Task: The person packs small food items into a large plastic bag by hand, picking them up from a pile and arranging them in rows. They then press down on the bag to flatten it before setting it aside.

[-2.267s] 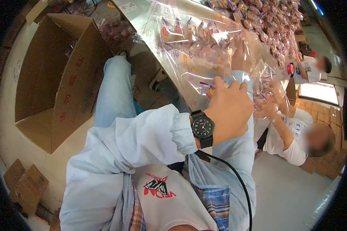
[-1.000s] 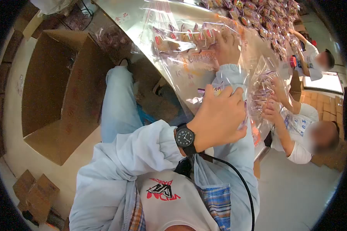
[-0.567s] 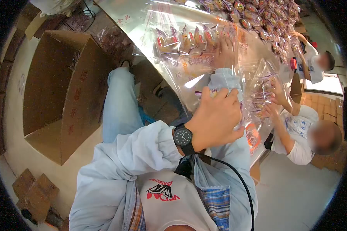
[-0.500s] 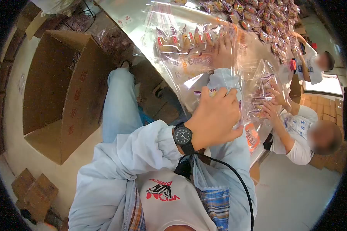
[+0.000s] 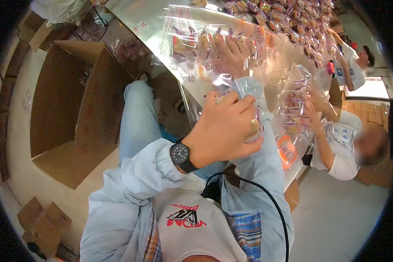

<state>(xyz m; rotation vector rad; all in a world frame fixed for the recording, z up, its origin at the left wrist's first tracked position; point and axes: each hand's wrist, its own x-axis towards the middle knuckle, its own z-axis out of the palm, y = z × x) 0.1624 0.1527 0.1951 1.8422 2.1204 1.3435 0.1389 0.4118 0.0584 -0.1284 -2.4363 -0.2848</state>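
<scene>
My left hand [image 5: 222,129], a black watch on its wrist, is curled over small wrapped snack packets [image 5: 253,127] near the bag's mouth. Its palm and fingers hide most of them. A large clear plastic bag [image 5: 191,72] with printed lettering lies flat on the table. Inside it is a row of wrapped snacks [image 5: 205,40] with purple and red marks. Through the film I see my right hand [image 5: 234,56] inside the bag, fingers stretched out over the row. Its sleeve passes beneath my left hand.
A heap of wrapped snacks [image 5: 288,19] covers the far table. At right, a co-worker's hands [image 5: 312,109] handle another filled bag [image 5: 292,98]; a second person works beyond. An open cardboard box [image 5: 96,113] stands on the floor at left. A black cable [image 5: 266,192] crosses my right sleeve.
My left hand has moved left and slightly down with the packets. Inside the bag, my right hand has shifted left over the row. The bag's near part has moved a little.
</scene>
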